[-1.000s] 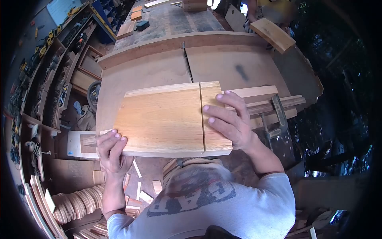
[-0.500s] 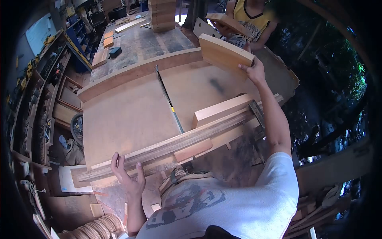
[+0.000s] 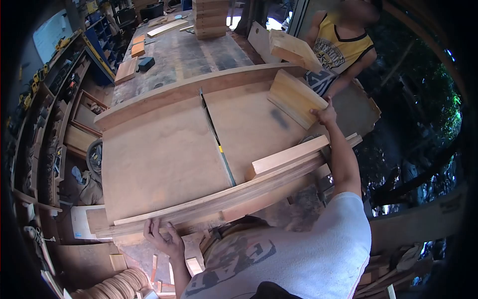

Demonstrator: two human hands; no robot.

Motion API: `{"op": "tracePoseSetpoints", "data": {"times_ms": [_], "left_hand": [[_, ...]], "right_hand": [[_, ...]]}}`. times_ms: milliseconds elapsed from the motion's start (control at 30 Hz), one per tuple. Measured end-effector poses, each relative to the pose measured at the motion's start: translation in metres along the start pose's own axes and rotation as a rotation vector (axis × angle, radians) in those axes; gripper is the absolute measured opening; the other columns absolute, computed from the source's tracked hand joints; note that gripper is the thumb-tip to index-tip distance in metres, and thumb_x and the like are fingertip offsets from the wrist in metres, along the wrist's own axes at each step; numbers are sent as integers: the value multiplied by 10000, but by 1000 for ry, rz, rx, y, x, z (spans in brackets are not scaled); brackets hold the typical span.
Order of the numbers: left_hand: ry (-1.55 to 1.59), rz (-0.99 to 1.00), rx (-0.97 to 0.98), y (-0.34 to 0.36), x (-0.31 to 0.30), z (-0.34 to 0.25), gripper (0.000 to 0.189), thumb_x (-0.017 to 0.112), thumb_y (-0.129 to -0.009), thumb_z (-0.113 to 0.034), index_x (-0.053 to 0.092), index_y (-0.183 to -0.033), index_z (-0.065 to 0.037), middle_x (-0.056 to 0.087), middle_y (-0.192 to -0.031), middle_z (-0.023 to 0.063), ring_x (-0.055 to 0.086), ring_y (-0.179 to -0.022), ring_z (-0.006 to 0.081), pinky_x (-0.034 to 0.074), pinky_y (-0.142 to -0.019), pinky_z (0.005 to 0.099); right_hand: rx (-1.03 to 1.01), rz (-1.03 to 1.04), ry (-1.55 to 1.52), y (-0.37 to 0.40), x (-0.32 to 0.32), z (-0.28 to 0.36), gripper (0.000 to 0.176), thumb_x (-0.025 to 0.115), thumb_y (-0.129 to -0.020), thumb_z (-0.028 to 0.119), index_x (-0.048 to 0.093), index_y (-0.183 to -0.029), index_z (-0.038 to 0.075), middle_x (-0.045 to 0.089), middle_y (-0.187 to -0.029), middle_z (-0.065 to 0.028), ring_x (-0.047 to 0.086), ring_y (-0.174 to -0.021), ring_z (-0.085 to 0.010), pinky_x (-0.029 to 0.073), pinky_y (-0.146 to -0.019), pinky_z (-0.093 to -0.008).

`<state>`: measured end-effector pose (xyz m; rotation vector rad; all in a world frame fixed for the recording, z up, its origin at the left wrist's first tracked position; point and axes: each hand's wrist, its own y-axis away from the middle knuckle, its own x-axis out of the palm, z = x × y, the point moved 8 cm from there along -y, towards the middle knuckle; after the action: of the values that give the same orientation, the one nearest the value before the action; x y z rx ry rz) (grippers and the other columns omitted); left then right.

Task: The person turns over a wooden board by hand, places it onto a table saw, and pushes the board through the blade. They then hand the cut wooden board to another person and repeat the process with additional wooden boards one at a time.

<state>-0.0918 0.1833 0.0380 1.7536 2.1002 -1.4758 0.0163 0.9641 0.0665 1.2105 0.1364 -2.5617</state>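
My right hand (image 3: 326, 113) grips a thick wooden board (image 3: 297, 99) by its near right end. That board is tilted, its lower edge close over the right half of a wide plywood sled (image 3: 154, 164) with a long slot down its middle. My left hand (image 3: 168, 241) is at the sled's laminated front rail (image 3: 199, 208), fingers apart with the tips at the rail's side and nothing held. Against the rail's inner side, right of the slot, lies a shorter wood block (image 3: 289, 157).
A person in a yellow jersey (image 3: 341, 45) stands across at the far right, near another raised board (image 3: 295, 50). Behind the sled's back fence (image 3: 199, 89), a long bench (image 3: 174, 55) carries stacked boards (image 3: 209, 20). Shelves of tools (image 3: 37, 134) line the left.
My right hand has brought its board lower and nearer the sled. My left hand has come down to the front rail. The other person appears farther right, more of the body in view.
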Motion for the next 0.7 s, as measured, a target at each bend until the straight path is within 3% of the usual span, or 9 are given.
{"op": "tracePoseSetpoints", "data": {"times_ms": [33,133,233,333,433,467,567,700], "left_hand": [[-8,0,6,0,0,0,325,678,-968,-51,627,-1278,30,493,-1407,256,530,-1284,406,468,-1059,479],[-8,-16,0,-1,1,-1,306,670,-970,-53,638,-1266,18,505,-1401,249,533,-1285,402,461,-1065,484],[-7,-29,-24,0,0,0,297,666,-966,-53,646,-1258,1,522,-1392,239,532,-1294,402,444,-1083,498],[-15,-17,6,-3,0,-5,283,673,-967,-53,648,-1240,20,516,-1389,250,545,-1276,399,469,-1064,477],[33,-45,-30,-1,-4,-3,270,677,-964,-80,662,-1223,-4,551,-1365,237,558,-1278,416,447,-1086,510],[44,-41,-33,0,-6,-3,264,681,-964,-83,663,-1214,-2,550,-1365,239,559,-1276,417,449,-1083,508],[76,-18,-17,-1,-5,-2,252,689,-945,-36,665,-1189,20,519,-1377,252,568,-1246,403,464,-1072,486],[85,25,-12,-6,-10,-7,244,691,-932,-6,668,-1172,27,503,-1382,253,567,-1241,392,464,-1078,478]], "right_hand": [[18,17,22,3,5,0,1009,911,-780,332,318,-1564,107,715,-1111,-213,740,-959,-398,620,-752,-441],[-257,-717,223,58,-35,55,995,909,-731,259,377,-1570,198,586,-1398,-202,546,-1319,-391,509,-1053,-515],[-833,-870,218,140,-69,142,801,865,-735,202,517,-1456,164,533,-1441,-167,446,-1374,-381,418,-1129,-523],[-1164,-791,604,152,-51,185,670,831,-747,172,592,-1372,136,578,-1406,-131,520,-1305,-345,451,-1088,-518],[-1128,-642,470,110,-55,182,571,774,-814,116,609,-1360,133,632,-1364,-82,582,-1263,-353,500,-1021,-498],[-1167,-728,479,110,-64,183,551,778,-822,133,617,-1348,121,689,-1269,-100,638,-1185,-344,514,-1003,-477],[-1082,-710,313,105,-94,179,539,782,-819,127,627,-1336,104,704,-1244,-112,640,-1176,-362,523,-989,-475],[-888,-759,-114,130,-161,166,467,821,-854,182,679,-1287,84,735,-1186,-180,676,-1189,-334,504,-1072,-436]]}}
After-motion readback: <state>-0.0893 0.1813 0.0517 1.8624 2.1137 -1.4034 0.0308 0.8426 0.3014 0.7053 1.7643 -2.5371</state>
